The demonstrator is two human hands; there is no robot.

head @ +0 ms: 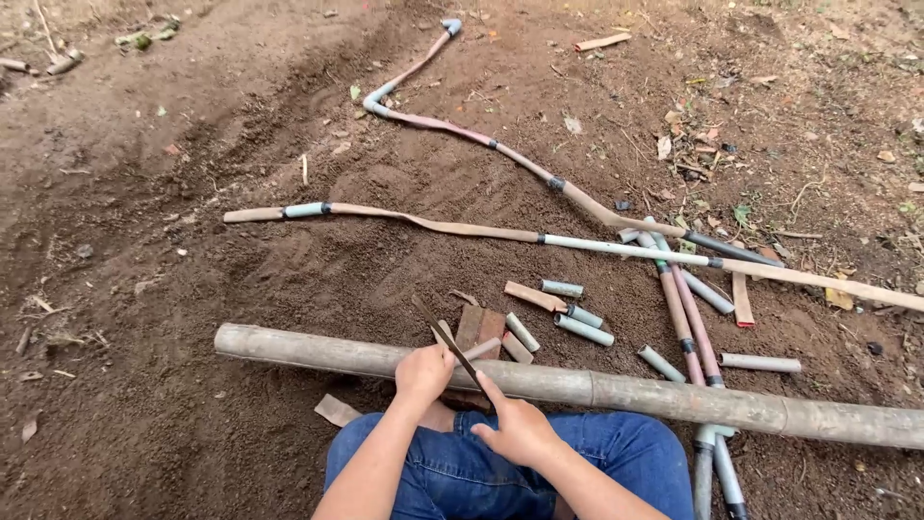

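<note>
I sit on bare soil in blue jeans, with a long bamboo pole (318, 351) lying across in front of my knees. My left hand (422, 374) is closed around a short piece of pipe (478, 350) resting against the pole. My right hand (520, 429) grips the handle of a thin dark blade (445, 339) that slants up and left across the piece. Both hands meet just at the pole's near side.
Short cut pipe pieces (583, 330) lie just beyond the pole. Flattened hoses joined by pipe connectors (481, 230) snake across the dirt. More pipes (695, 332) run by my right knee. Dry leaves (698, 130) lie at the right.
</note>
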